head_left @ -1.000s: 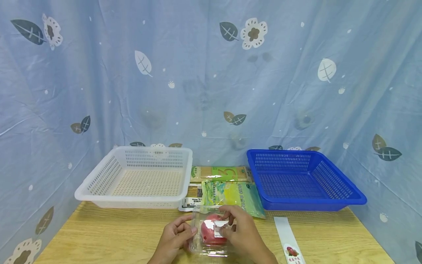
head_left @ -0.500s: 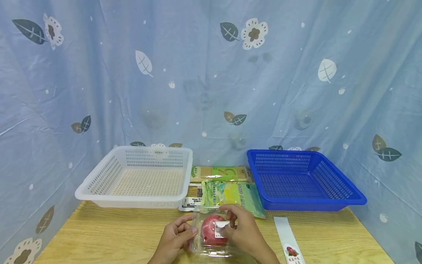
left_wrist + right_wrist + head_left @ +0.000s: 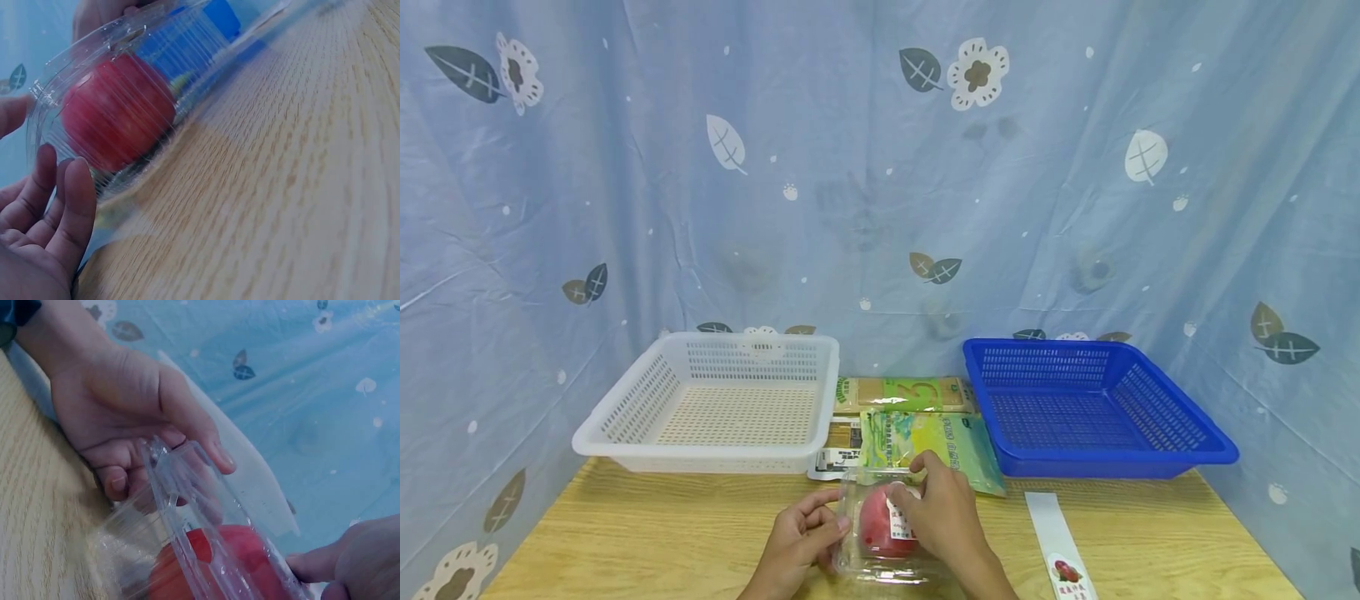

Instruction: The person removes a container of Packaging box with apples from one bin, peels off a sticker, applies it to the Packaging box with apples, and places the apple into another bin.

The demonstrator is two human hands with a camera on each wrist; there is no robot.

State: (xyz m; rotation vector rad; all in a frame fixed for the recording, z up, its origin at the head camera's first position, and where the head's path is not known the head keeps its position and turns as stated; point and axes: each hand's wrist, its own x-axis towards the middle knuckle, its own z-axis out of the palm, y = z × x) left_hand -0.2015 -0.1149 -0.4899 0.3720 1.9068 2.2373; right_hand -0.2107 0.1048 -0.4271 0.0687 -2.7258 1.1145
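A clear plastic fruit box [image 3: 850,550] stands at the table's front, with a red apple [image 3: 874,518] visible inside. My left hand [image 3: 797,537] grips its left side; in the right wrist view the left thumb [image 3: 206,440] lies over the lid, other fingers lower at the side. On the lid is a white printed label [image 3: 898,523], partly covered by my right hand [image 3: 947,508]. The right thumb presses near the label's upper corner, while the bent index finger is at the far edge of the lid. The left wrist view shows the apple [image 3: 119,112] through the ribbed box wall.
Behind the box lie a green-and-yellow packet [image 3: 951,437], a long tan-and-green packet [image 3: 910,393] and a dark-and-white packet [image 3: 841,446]. A white basket [image 3: 715,462] stands left, a blue basket [image 3: 1097,467] right. A white strip with a fruit sticker [image 3: 1048,525] lies at right.
My right thumb has shifted up and left over the label, and the right hand has turned more upright. The label sits more tilted. The left hand and box have stayed nearly still.
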